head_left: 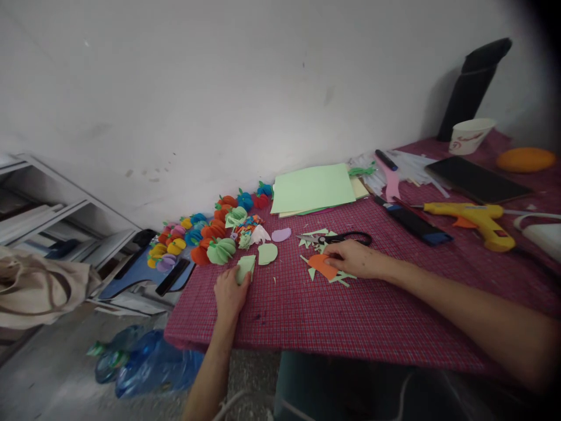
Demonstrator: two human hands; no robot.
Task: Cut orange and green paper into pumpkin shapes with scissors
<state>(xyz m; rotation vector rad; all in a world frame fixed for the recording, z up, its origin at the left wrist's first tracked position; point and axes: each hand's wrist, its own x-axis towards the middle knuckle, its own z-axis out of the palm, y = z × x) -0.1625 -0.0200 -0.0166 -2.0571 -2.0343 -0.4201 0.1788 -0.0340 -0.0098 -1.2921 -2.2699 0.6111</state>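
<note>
My left hand (231, 290) is closed around a small stack of light green paper pieces (246, 268) near the table's left side. My right hand (353, 258) pinches the edge of an orange paper piece (322, 266) with a rounded outline. Light green paper scraps (343, 279) lie under and around it. Just behind the right hand rest black-handled scissors (337, 238). Between the hands, a rounded light green cutout (267, 254) and a lilac cutout (281, 235) lie flat on the cloth.
Colourful paper pumpkins (213, 229) crowd the left edge. Green paper sheets (314, 189) lie by the wall. At right are a yellow glue gun (471, 217), a dark phone (478, 178), a cutter knife (412, 221) and a paper cup (470, 136). Plastic bottles (146, 362) lie on the floor.
</note>
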